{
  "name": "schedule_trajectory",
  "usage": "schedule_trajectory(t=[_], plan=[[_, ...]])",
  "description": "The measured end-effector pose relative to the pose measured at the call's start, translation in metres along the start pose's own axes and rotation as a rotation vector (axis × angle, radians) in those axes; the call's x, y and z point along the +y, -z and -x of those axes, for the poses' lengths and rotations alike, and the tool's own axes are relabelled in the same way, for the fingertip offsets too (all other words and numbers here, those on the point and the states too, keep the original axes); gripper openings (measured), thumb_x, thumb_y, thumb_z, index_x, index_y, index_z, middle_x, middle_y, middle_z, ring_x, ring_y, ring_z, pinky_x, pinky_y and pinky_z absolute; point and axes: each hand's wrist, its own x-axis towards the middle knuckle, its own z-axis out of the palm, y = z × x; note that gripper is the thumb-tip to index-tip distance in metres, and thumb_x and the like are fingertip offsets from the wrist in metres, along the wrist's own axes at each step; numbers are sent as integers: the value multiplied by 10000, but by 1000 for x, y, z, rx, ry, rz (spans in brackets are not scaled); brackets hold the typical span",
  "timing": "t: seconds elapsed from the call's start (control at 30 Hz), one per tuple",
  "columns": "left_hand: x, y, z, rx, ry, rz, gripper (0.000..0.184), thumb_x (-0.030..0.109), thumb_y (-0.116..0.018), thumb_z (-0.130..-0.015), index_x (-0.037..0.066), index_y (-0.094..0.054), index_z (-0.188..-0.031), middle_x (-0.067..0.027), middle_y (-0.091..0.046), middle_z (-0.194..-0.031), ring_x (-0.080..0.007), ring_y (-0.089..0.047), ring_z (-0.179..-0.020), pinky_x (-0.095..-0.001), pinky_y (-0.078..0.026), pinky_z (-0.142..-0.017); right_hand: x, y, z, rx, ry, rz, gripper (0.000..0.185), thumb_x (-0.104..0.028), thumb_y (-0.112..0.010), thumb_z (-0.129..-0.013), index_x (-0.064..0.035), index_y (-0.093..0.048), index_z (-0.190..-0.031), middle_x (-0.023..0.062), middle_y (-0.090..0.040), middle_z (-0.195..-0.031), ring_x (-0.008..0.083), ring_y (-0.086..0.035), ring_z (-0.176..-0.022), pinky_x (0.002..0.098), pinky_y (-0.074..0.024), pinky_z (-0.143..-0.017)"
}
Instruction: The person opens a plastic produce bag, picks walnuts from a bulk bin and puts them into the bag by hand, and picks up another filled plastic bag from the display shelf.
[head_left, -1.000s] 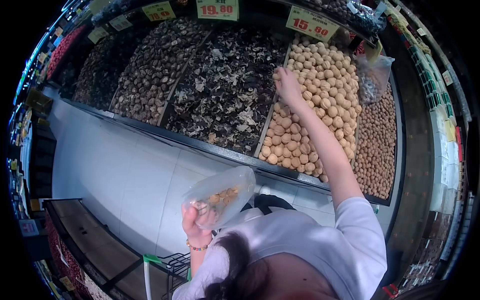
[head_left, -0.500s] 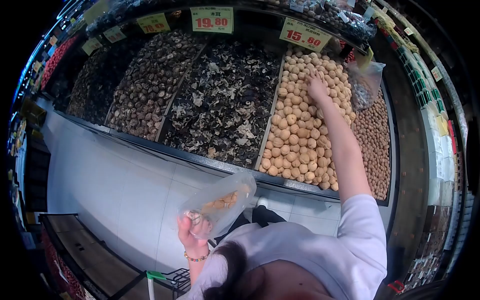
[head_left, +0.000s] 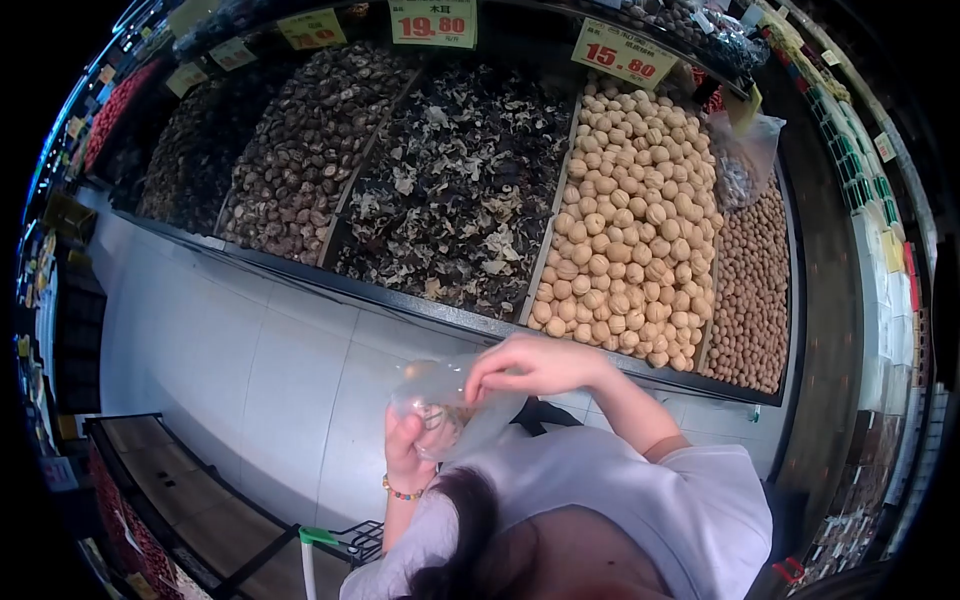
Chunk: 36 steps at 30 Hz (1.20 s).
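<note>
My left hand (head_left: 408, 440), with a beaded bracelet at the wrist, is closed on a clear plastic bag (head_left: 490, 425). Several walnuts show dimly through the cloudy plastic. Over the mouth of the bag is my right hand (head_left: 525, 365), its fingers curled downward and drawn together. What those fingers hold, if anything, is hidden. Beyond both hands, a bin of loose pale walnuts (head_left: 625, 240) slopes up toward the back.
Left of the walnuts lie bins of black fungus (head_left: 450, 190) and dried mushrooms (head_left: 305, 160). Smaller brown nuts (head_left: 750, 290) fill the right bin, below another plastic bag (head_left: 745, 155). Price signs (head_left: 625, 52) hang behind. A green-ended cart handle (head_left: 318, 536) stands at lower left.
My right hand has come back from the walnut pile to the mouth of the bag. The bag, in my left hand, has shifted slightly to the right.
</note>
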Motion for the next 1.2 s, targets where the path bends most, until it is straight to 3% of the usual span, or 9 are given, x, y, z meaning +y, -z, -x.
schedule_trajectory(t=[0.13, 0.23, 0.37, 0.5, 0.67, 0.83, 1.03, 1.13, 1.2], plan=[[1, -3, -4, -60, 32, -29, 283, 317, -584, -808, 66, -462, -756, 53, -325, -457, -68, -277, -344, -251, -211, -348, 32, -40, -15, 95, -197, 529, 186, -92, -432, -847, 11, -587, -858, 111, -618, -800, 213, -598, -762, 296, -460, -703], [2, -8, -5, -5, 16, -78, 299, 311, -600, -799, 49, -461, -757, 46, -338, -471, -68, -296, -360, -246, -225, -362, -10, -17, -10, -39, -194, -58, 182, -67, -421, -837, 20, -581, -825, 75, -608, -739, 144, -590, -688, 253, -462, -639], [5, 2, 1, 59, -6, 32, 335, 296, -634, -781, 13, -454, -771, 34, -359, -496, -68, -329, -388, -238, -246, -385, -1, 37, 0, 576, -103, -4, 157, -71, -441, -812, -19, -578, -867, 70, -595, -765, 118, -576, -723, 247, -457, -637], [13, 3, 13, 58, -40, 28, 334, 298, -635, -780, 18, -454, -750, 35, -355, -491, -70, -328, -388, -247, -246, -390, 106, 179, 11, 1176, -57, 557, 208, -33, -451, -780, -16, -558, -958, 107, -565, -924, 206, -560, -803, 299, -441, -729], [4, 4, 31, 150, -80, -2, 340, 298, -636, -776, 15, -450, -750, 31, -360, -487, -75, -323, -389, -256, -241, -388, 187, 299, 14, 953, -480, 1303, 428, -62, -460, -761, -144, -467, -1181, 164, -435, -1229, 327, -417, -1124, 383, -368, -921], [-1, -10, 44, 397, -193, -116, 319, 287, -631, -775, 22, -454, -759, 30, -362, -489, -84, -331, -389, -248, -272, -388, 220, 336, -12, 817, -843, 1286, 371, -148, -411, -832, -239, -476, -1186, 121, -455, -1197, 256, -354, -1193, 431, -186, -1037], [-16, 5, 54, 379, -268, -38, 263, 322, -547, -826, 77, -517, -917, -5, -527, -678, -123, -457, -499, -288, -392, -460, 209, 334, 0, 821, -710, 1397, 257, -126, -423, -808, -176, -562, -1018, 132, -506, -1025, 310, -428, -1066, 462, -252, -986], [-13, -4, 49, 449, -298, -5, 253, 323, -532, -833, 80, -526, -904, -8, -551, -732, -130, -483, -540, -296, -413, -484, 180, 334, 19, 1106, -395, 1481, 204, -109, -478, -787, -160, -575, -960, 125, -515, -947, 302, -457, -968, 414, -357, -867], [-13, -8, 38, 454, -310, -26, 242, 300, -576, -809, 76, -487, -827, 20, -400, -566, -104, -369, -437, -273, -316, -423, 154, 333, 39, 1250, -317, 1561, 260, -80, -551, -727, -156, -573, -975, 114, -531, -932, 306, -471, -927, 400, -392, -801]])
